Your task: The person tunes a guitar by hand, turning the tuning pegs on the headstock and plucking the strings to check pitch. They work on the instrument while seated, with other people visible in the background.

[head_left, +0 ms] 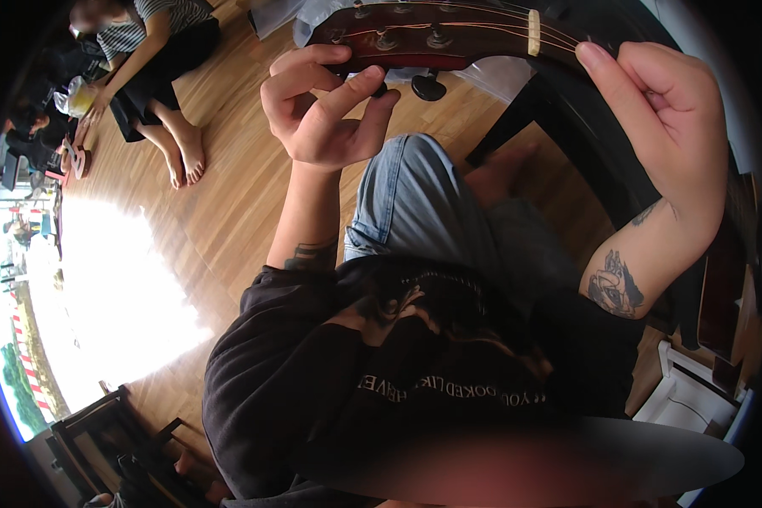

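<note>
A dark red guitar headstock (474,49) lies across the top of the head view, its upper edge cut off. Copper-coloured strings run from metal tuning posts (439,35) over a pale nut (533,34). My left hand (323,114) is at the near edge, closed, with thumb and fingertips around a dark tuning peg mostly hidden by them. Beside it a black tuning peg (429,86) sticks out free. My right hand (669,102) is closed past the nut, its thumb tip at the strings; its curled fingers hide most of what they grip.
My bent knee in jeans (415,186) is below the headstock. A black bench-like piece (584,127) stands at the right, with clear plastic wrapping (499,78) behind. Another person (157,42) sits barefoot on the wooden floor (237,110) at far left. A white box (686,389) is at lower right.
</note>
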A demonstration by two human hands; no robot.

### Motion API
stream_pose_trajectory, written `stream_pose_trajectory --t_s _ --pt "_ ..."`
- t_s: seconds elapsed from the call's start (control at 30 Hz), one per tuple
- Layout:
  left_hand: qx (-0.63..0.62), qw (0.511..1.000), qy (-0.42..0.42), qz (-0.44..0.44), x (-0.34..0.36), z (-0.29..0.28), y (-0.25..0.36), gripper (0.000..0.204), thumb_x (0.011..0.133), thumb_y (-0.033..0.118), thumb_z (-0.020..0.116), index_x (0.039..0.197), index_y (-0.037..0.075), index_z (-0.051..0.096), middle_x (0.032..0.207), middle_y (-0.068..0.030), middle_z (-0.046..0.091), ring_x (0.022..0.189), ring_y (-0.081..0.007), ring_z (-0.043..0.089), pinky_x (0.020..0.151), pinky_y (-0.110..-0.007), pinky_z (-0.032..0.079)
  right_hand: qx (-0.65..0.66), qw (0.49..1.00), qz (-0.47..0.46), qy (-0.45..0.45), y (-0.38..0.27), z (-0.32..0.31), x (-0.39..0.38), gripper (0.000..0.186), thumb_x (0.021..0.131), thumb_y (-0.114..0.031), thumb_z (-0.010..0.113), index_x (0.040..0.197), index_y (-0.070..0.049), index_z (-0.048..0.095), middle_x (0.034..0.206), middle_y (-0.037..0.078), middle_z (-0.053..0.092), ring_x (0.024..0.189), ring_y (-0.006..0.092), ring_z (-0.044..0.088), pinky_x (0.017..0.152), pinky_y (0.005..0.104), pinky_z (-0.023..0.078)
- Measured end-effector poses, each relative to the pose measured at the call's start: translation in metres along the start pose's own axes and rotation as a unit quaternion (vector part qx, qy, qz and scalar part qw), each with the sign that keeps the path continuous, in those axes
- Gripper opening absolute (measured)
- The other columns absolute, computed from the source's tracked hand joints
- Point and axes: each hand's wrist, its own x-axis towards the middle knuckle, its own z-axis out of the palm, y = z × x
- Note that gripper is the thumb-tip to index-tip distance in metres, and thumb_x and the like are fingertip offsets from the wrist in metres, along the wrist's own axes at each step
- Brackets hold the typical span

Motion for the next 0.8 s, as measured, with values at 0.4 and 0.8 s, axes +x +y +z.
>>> stream_pose_trajectory --t_s 0.4,0.8 --pt "-0.002 0.999 -0.011 0.031 0.010 0.003 0.009 0.042 0.076 -0.001 0.084 0.062 0.009 0.046 0.100 -0.0132 0.071 0.094 -0.0327 0.068 0.074 -0.039 0.054 0.002 1.000 0.010 0.018 -0.017 0.002 0.003 0.047 0.101 -0.001 0.071 0.066 -0.001 0.040 0.060 0.000 0.030 0.056 0.0092 0.023 0.053 0.0328 0.018" --pt "-0.053 0.998 0.030 -0.006 0.012 0.001 -0.004 0.031 0.067 0.002 0.085 0.093 0.013 0.072 0.079 0.0037 0.072 0.091 -0.0239 0.070 0.073 -0.034 0.047 -0.003 1.000 0.013 0.020 -0.018 0.001 0.007 0.047 0.099 -0.001 0.074 0.065 0.000 0.042 0.058 0.000 0.030 0.054 0.0087 0.024 0.051 0.0325 0.018"
